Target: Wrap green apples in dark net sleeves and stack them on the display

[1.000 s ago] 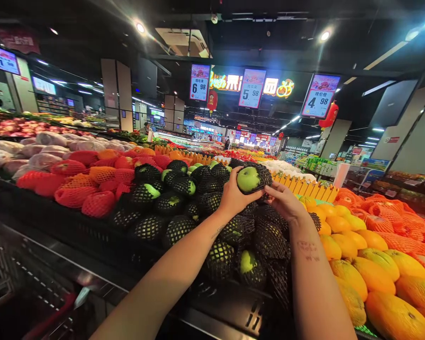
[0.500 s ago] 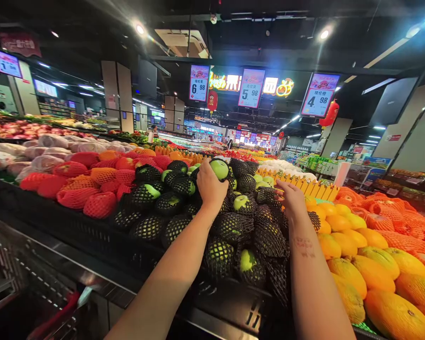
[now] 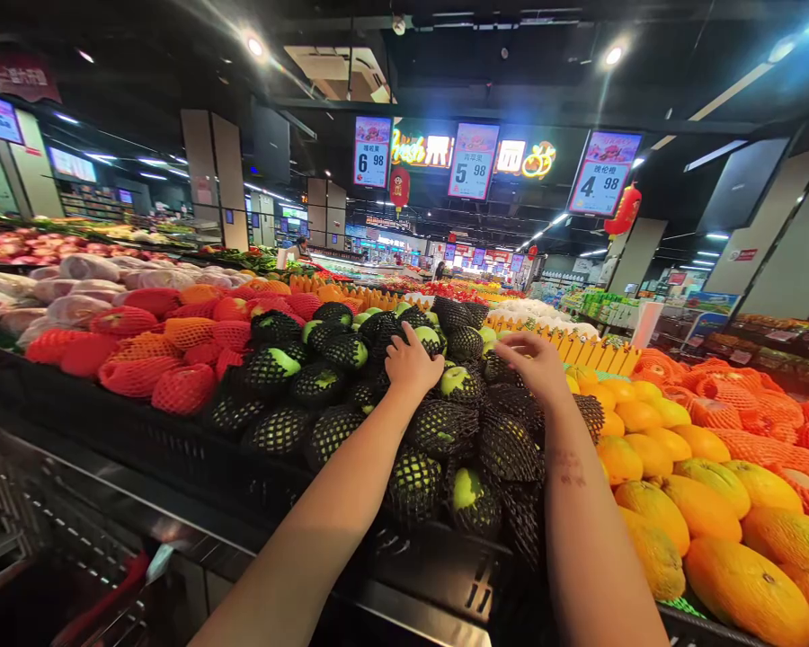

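Observation:
Green apples in black foam nets (image 3: 445,427) are heaped in a black bin before me. My left hand (image 3: 411,364) is over the middle of the heap, thumb and forefinger apart. Just beyond its fingers lies a green apple (image 3: 431,338), partly netted; whether my fingertips touch it is hard to see. My right hand (image 3: 531,361) hovers at the heap's right side, fingers curved leftward, apart and holding nothing visible. Below it is a netted apple (image 3: 509,404). Between my hands sits another apple with a bare green top (image 3: 454,382).
Oranges (image 3: 701,503) are piled to the right, with fruit in orange-red nets (image 3: 748,400) behind them. Fruit in red and orange nets (image 3: 135,346) lies left. A low yellow picket fence (image 3: 593,353) runs behind. Price screens (image 3: 473,162) hang overhead.
My left hand has lowered with the green apple onto the heap and its fingers have spread. My right hand has shifted slightly left, its fingers more bent. The view has moved a little.

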{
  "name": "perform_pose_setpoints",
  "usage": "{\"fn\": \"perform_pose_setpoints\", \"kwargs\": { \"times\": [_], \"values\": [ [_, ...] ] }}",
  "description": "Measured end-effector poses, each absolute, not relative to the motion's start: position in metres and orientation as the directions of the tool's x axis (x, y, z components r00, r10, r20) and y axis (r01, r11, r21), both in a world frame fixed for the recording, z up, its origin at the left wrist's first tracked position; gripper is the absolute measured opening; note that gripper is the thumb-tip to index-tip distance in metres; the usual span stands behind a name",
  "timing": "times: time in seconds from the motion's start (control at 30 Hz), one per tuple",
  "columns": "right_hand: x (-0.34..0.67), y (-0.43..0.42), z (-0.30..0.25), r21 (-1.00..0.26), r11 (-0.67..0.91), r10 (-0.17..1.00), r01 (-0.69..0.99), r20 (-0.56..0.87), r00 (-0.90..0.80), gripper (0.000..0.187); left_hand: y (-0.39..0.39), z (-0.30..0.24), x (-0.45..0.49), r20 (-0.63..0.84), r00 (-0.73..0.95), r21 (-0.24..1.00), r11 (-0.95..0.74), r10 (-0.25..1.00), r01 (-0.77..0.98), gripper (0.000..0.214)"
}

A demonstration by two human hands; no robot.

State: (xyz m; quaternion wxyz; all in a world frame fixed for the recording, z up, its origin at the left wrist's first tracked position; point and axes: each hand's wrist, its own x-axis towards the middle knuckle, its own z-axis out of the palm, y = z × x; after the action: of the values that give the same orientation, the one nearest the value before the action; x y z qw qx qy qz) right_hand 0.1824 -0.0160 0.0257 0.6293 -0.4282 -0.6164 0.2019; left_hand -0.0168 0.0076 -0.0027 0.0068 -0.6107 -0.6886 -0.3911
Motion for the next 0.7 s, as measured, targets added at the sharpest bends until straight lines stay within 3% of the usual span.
{"fn": "perform_pose_setpoints", "kwargs": {
  "times": [0.13, 0.27, 0.4, 0.53, 0.63, 0.7],
  "values": [
    [0.167, -0.022, 0.023, -0.563, 0.695, 0.719, 0.447, 0.539, -0.438, 0.041, 0.008, -0.001, -0.017, 0.503, -0.258, 0.575, -0.097, 0.825, 0.812, 0.080],
    [0.163, -0.007, 0.013, -0.415, 0.763, 0.641, 0.496, 0.380, -0.667, 0.072, 0.012, -0.001, -0.018, 0.510, -0.269, 0.578, -0.094, 0.817, 0.810, 0.076],
    [0.159, 0.007, 0.006, -0.321, 0.719, 0.695, 0.616, 0.327, -0.641, 0.079, 0.015, -0.004, -0.015, 0.512, -0.296, 0.591, -0.080, 0.807, 0.803, 0.078],
    [0.156, 0.003, 0.007, -0.283, 0.707, 0.703, 0.649, 0.386, -0.597, 0.067, 0.011, -0.002, -0.014, 0.620, -0.351, 0.606, -0.144, 0.702, 0.782, 0.071],
    [0.162, -0.004, 0.011, -0.315, 0.694, 0.697, 0.647, 0.521, -0.493, 0.057, 0.008, 0.003, -0.017, 0.757, -0.375, 0.595, -0.327, 0.534, 0.734, 0.052],
    [0.168, -0.005, 0.014, -0.418, 0.662, 0.677, 0.622, 0.690, -0.256, 0.059, 0.008, 0.006, -0.020, 0.831, -0.347, 0.544, -0.506, 0.435, 0.669, 0.037]
  ]
}}
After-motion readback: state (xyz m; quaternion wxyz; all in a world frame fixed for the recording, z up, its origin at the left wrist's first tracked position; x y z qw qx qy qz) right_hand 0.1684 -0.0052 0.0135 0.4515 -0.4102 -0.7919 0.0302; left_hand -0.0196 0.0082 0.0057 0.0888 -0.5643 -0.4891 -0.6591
